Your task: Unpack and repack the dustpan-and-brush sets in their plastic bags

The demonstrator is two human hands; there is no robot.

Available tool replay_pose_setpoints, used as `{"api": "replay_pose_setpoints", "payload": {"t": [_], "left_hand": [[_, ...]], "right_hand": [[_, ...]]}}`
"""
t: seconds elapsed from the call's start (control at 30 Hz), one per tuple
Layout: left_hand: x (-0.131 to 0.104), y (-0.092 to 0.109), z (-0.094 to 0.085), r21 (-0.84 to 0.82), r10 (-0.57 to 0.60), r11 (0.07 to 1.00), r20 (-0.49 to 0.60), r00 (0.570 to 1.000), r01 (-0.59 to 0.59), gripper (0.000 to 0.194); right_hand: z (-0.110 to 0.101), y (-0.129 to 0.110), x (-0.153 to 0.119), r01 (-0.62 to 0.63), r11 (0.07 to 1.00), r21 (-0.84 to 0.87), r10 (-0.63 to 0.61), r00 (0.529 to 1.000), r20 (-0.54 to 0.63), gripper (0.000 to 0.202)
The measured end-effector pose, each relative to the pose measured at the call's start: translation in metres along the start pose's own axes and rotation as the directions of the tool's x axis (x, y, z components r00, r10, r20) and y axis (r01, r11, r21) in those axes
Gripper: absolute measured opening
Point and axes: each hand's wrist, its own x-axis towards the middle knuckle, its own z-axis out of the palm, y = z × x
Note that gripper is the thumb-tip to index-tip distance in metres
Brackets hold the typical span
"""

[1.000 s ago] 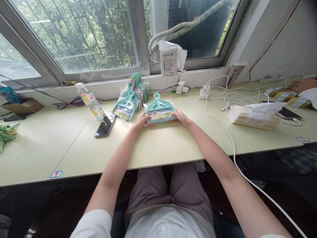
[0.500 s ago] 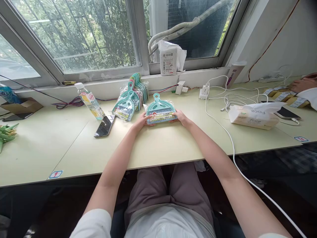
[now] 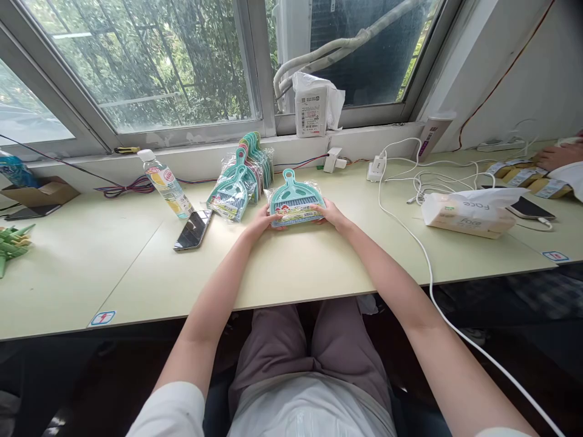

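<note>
A teal mini dustpan and brush set (image 3: 297, 195) in clear plastic wrap is held between my two hands, its handle pointing toward the window. My left hand (image 3: 262, 223) grips its left lower corner, thumb on top. On the right lower corner, my right hand (image 3: 333, 215) does the same, with the thumb across the printed label. Fingers beneath the set are mostly hidden. Just left of it lies a similar wrapped dustpan set (image 3: 230, 197), leaning on a row of several more sets (image 3: 255, 159) in teal, pink and other colours.
Left of the sets are a tilted-looking drink bottle (image 3: 166, 183) and a black phone (image 3: 193, 230). To the right are a tissue pack (image 3: 469, 213), white cables (image 3: 401, 226) and a charger (image 3: 376, 168). Another person's hand (image 3: 559, 156) rests at the far right edge.
My right thumb has slid slightly inward over the label. The dustpan set stays in both hands at nearly the same place; the view has shifted a little.
</note>
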Motion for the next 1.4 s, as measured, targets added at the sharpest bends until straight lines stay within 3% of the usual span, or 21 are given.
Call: {"api": "replay_pose_setpoints", "payload": {"t": [0.17,0.33,0.47,0.63,0.87,1.0,1.13,1.23,1.4], "left_hand": [[-0.002,0.004,0.009,0.109,0.013,0.994,-0.011,1.0,-0.012,0.074],[-0.002,0.003,0.024,0.268,0.055,0.963,-0.198,0.979,0.0,0.082],[0.004,-0.006,0.022,0.363,0.112,0.932,-0.314,0.943,0.01,0.082],[0.006,-0.007,0.017,0.407,0.144,0.913,-0.334,0.932,0.005,0.073],[0.008,-0.009,0.012,0.332,0.097,0.943,-0.26,0.961,-0.005,0.068],[0.009,-0.01,0.002,0.217,0.058,0.975,-0.08,0.995,-0.039,0.069],[0.0,0.001,0.001,0.174,0.011,0.984,0.067,0.998,-0.022,0.078],[-0.007,0.01,0.005,0.171,-0.052,0.985,0.102,0.993,0.034,0.082],[-0.008,0.01,0.008,0.162,-0.049,0.986,0.087,0.995,0.034,0.083]], "right_hand": [[-0.001,0.008,0.006,0.027,0.996,-0.085,-0.033,0.997,-0.064,0.052],[-0.002,0.011,0.008,0.101,0.977,-0.186,-0.121,0.987,-0.101,0.06],[0.001,0.011,0.006,0.127,0.964,-0.232,-0.151,0.984,-0.089,0.066],[0.002,0.011,0.006,0.133,0.952,-0.277,-0.161,0.984,-0.08,0.064],[0.0,0.008,0.007,0.086,0.978,-0.192,-0.101,0.993,-0.066,0.044],[-0.001,0.006,0.008,0.123,0.988,-0.092,-0.128,0.99,-0.053,0.038],[-0.004,0.006,0.01,0.14,0.989,-0.045,-0.143,0.986,-0.081,0.032],[-0.007,0.008,0.012,0.125,0.991,-0.04,-0.129,0.985,-0.114,0.03],[-0.01,0.011,0.014,0.121,0.992,-0.04,-0.124,0.986,-0.11,0.03]]}}
